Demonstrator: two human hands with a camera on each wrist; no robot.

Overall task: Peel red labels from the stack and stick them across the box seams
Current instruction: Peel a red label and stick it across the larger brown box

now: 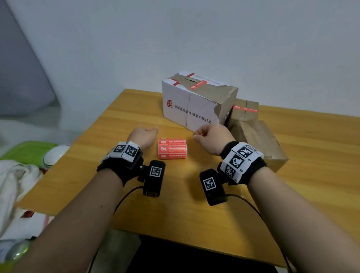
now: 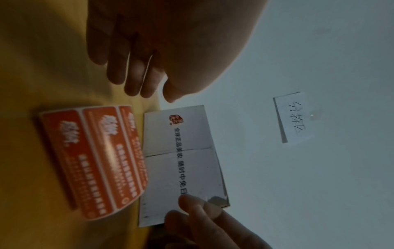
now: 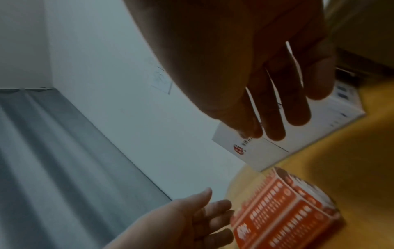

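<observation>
A stack of red labels (image 1: 172, 149) lies flat on the wooden table (image 1: 192, 209), between my two hands. My left hand (image 1: 152, 130) hovers just left of the stack (image 2: 95, 160), its fingers (image 2: 136, 80) relaxed and holding nothing. My right hand (image 1: 199, 135) is raised to the right of the stack (image 3: 283, 210) and in front of the white box (image 1: 188, 107). Its fingers (image 3: 277, 118) hang loosely curled, with no label visible in them. The white box has a red label (image 1: 198, 85) across its torn top seam.
A brown cardboard box (image 1: 259, 144) lies right of the white box. A second brown box (image 1: 246, 105) behind it has a red label (image 1: 245, 109). Off the table's left edge are white cloths (image 1: 7, 190) and a green item (image 1: 28, 150). The wall stands close behind.
</observation>
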